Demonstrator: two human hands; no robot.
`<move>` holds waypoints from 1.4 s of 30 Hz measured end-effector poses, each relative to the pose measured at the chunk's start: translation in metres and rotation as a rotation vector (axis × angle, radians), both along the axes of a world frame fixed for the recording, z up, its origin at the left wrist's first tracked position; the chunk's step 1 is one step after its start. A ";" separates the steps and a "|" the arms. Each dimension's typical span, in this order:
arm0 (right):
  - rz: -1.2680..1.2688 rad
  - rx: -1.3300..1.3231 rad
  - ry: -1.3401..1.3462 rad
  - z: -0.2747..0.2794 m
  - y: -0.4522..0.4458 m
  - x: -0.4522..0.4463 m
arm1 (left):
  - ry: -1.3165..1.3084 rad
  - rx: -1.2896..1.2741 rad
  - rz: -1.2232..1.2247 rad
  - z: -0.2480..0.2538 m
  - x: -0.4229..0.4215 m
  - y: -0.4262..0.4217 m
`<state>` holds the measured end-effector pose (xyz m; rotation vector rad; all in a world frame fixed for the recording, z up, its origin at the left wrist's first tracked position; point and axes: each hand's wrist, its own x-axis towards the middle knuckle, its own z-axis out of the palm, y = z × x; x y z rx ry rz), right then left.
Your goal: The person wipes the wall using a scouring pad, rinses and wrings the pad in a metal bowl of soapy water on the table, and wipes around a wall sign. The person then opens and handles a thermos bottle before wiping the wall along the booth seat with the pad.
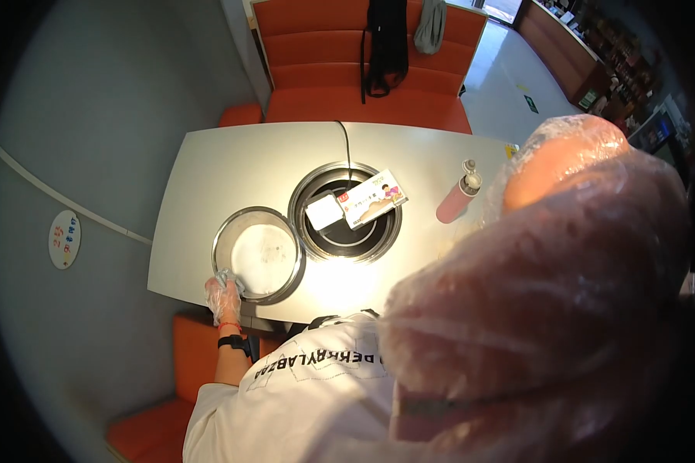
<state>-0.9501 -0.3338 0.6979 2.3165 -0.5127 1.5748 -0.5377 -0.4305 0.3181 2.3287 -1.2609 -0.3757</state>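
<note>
My left hand, in a clear plastic glove, is closed around a bunched greyish cloth at the near-left rim of a round metal pot. The pot's bottom looks whitish with a few dark specks. My right hand, also in a clear plastic glove, looms very large close to the camera on the right. Its fingers are too near and too covered by crinkled plastic to make out. Nothing held in it can be seen.
The pot stands on a white table, left of a round recessed burner. Across the burner lie a printed box and a white block; a black cable runs there. Farther right stands a pink bottle. An orange bench is behind.
</note>
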 end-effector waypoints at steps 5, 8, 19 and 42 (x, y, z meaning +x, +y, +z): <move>0.025 -0.041 0.006 0.013 -0.013 -0.002 | -0.013 0.032 0.020 -0.014 0.009 -0.004; 0.037 -0.073 0.007 0.022 -0.021 -0.003 | -0.034 -0.012 -0.021 -0.033 0.020 -0.004; 0.102 -0.218 -0.021 0.057 -0.042 -0.006 | -0.017 -0.068 0.005 -0.048 0.025 -0.005; 0.123 0.459 -0.127 0.007 -0.096 -0.053 | 0.059 -0.006 0.011 -0.044 0.016 -0.016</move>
